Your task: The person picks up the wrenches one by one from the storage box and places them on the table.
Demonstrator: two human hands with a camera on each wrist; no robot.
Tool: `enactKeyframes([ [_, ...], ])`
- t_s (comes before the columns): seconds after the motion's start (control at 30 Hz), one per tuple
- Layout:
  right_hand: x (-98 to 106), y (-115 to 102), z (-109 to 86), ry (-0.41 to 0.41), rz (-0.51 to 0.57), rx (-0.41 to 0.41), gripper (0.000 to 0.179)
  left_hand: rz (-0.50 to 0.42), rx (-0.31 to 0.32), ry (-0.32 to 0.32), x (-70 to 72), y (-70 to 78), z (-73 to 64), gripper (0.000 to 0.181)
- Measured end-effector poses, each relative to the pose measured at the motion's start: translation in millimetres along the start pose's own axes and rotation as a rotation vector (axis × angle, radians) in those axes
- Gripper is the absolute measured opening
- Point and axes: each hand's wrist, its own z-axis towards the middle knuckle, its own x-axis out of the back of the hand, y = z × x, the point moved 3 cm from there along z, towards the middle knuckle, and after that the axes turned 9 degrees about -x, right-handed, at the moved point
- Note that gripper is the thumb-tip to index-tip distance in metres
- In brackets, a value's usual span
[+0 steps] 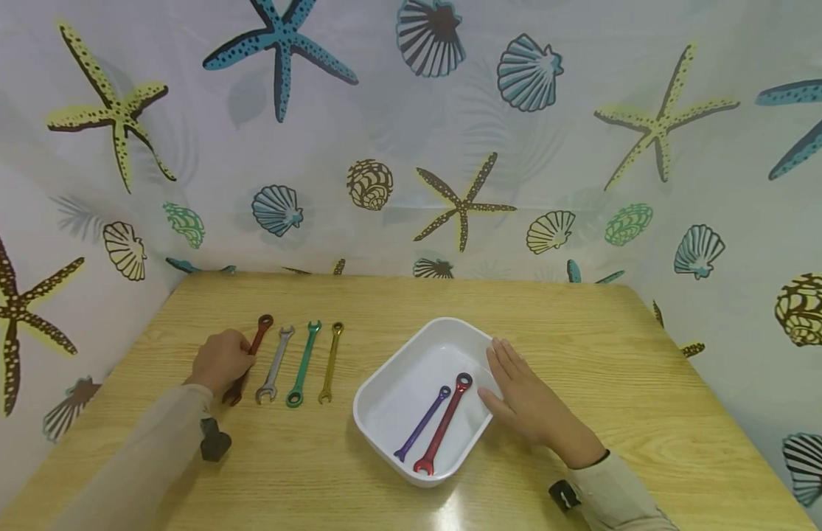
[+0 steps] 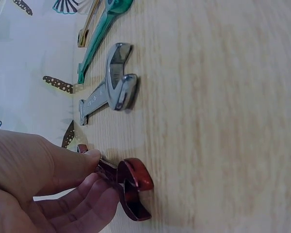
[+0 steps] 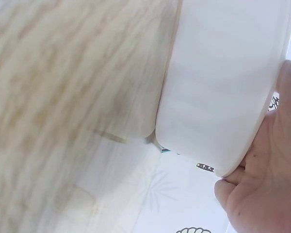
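Note:
My left hand [image 1: 220, 361] pinches a dark red combination wrench [image 1: 259, 342] by its shaft at the table's left side. In the left wrist view, the thumb and fingers close on this wrench just behind its open-ended jaw. A silver wrench [image 1: 276, 363] lies beside it, then a green wrench [image 1: 304, 364] and a gold wrench [image 1: 332, 361]. Straight fingers of my right hand [image 1: 530, 402] rest at the right rim of a white plastic tub [image 1: 397, 402]. Inside the tub lie a small purple wrench [image 1: 423, 423] and a larger red wrench [image 1: 445, 423].
All of this is on a wood-grain table [image 1: 503, 302]. A curtain [image 1: 397, 133] printed with starfish and shells hangs behind the table and along both sides. Each wrist wears a strapped black device, the left one [image 1: 214, 440] close above the tabletop.

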Motion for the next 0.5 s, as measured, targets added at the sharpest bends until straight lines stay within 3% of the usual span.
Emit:
enactKeyframes([
  [0.33, -0.1, 1.2, -0.7, -0.001, 0.008, -0.008, 0.068, 0.007, -0.001, -0.007, 3.7, 2.9, 0.8, 0.028],
  [0.5, -1.6, 1.9, -0.3, -0.014, 0.009, -0.012, 0.069, -0.006, -0.079, 0.052, 8.9, 14.2, 3.3, 0.036],
])
